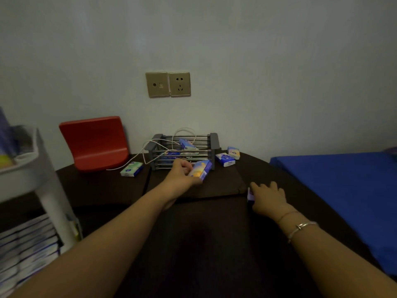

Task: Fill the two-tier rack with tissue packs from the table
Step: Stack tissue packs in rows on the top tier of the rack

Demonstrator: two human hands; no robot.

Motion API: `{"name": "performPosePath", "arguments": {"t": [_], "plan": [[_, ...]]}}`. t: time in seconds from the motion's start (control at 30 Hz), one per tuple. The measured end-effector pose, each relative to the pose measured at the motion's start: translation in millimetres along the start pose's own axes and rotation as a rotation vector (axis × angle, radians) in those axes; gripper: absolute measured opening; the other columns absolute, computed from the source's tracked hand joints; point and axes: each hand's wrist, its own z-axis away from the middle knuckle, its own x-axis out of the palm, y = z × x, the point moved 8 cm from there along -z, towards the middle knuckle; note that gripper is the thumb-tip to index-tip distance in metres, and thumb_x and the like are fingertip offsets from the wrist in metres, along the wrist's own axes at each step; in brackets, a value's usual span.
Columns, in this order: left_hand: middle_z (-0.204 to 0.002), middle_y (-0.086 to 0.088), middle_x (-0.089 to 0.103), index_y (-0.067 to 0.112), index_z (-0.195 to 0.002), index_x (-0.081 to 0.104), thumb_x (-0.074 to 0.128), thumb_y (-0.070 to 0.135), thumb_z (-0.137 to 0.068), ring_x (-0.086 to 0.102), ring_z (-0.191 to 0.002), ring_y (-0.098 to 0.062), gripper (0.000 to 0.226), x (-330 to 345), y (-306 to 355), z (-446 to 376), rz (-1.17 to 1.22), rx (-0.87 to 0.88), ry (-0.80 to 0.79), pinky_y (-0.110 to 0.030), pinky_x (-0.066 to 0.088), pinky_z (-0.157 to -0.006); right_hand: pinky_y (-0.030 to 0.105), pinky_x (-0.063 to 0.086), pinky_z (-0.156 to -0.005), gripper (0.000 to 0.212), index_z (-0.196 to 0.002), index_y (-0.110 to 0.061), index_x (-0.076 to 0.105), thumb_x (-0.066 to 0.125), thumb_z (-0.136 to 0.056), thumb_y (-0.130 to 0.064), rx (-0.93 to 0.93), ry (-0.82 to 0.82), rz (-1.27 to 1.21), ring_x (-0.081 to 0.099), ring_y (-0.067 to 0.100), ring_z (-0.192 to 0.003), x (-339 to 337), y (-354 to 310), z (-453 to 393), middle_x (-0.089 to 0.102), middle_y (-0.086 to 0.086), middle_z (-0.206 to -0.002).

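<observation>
The two-tier rack (184,150) stands on the dark tabletop (206,233) against the wall, with one tissue pack (187,144) on its upper tier and more below. Just in front of the rack, the left hand (181,173) pinches an orange-and-blue pack (200,169); it looks to be mid-delivery and next needs lifting onto a tier. Right of the rack, near the tabletop's edge, the right hand (268,197) closes its grip over a purple pack (250,195). Three loose packs lie beside the rack.

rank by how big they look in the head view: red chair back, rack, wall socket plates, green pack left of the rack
1. red chair back
2. rack
3. wall socket plates, taken as a pair
4. green pack
</observation>
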Motion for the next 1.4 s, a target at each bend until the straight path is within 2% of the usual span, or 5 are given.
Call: {"name": "performPosePath", "arguments": {"t": [0.23,0.4,0.6,0.9,1.4], "plan": [[-0.125,-0.009,0.054,0.026,-0.132,0.029,0.065,0.006,-0.085,0.059,-0.107,-0.023,0.062,-10,22,42,0.171,0.036,-0.062,-0.032,0.054,-0.081,0.042,0.043,-0.101,0.069,-0.136,-0.017,0.037,0.07,-0.079,-0.037,0.018,0.029,-0.564,0.046,0.027,-0.12,-14,-7,28,0.043,0.012,-0.135],[-0.113,-0.008,0.057,0.026,-0.111,0.055,0.057,0.029,-0.093,0.066,-0.096,-0.023,0.018,-35,56,72,0.185,0.054,-0.061,-0.034,0.057,-0.08,0.032,0.048,-0.092,0.061,-0.129,-0.026,0.045,0.075,-0.076,-0.029,-0.359,0.432,-0.782,0.046,0.019,-0.116,-103,-52,72,0.045,0.0,-0.124],[-0.102,-0.009,0.066,0.016,-0.1,0.067,0.059,0.03,-0.091,0.062,-0.09,-0.017,0.019,-100,122,109,-0.074,0.197,0.125,-0.027,0.05,-0.075,0.013,0.053,-0.07,0.048,-0.125,-0.026,0.046,0.068,-0.083,-0.019,-0.73,0.368,-1.197,0.057,0.011,-0.104,-191,-113,141,0.056,-0.001,-0.118],[-0.114,-0.012,0.062,0.016,-0.127,0.049,0.069,-0.005,-0.078,0.063,-0.1,-0.023,0.057,-184,195,191,-0.309,0.318,0.144,-0.028,0.054,-0.078,0.018,0.054,-0.076,0.048,-0.119,-0.041,0.05,0.065,-0.075,-0.035,-1.051,0.288,-1.281,0.061,0.006,-0.103,-266,-199,206,0.061,-0.013,-0.115],[-0.108,-0.016,0.065,0.003,-0.111,0.059,0.058,0.002,-0.088,0.067,-0.085,-0.021,0.023,-260,181,232,0.181,0.27,0.343,-0.027,0.057,-0.073,0.022,0.056,-0.068,0.051,-0.11,-0.017,0.037,0.074,-0.076,-0.027,-0.995,0.274,-1.309,0.059,0.004,-0.084,-271,-301,233,0.054,-0.013,-0.093]]}}
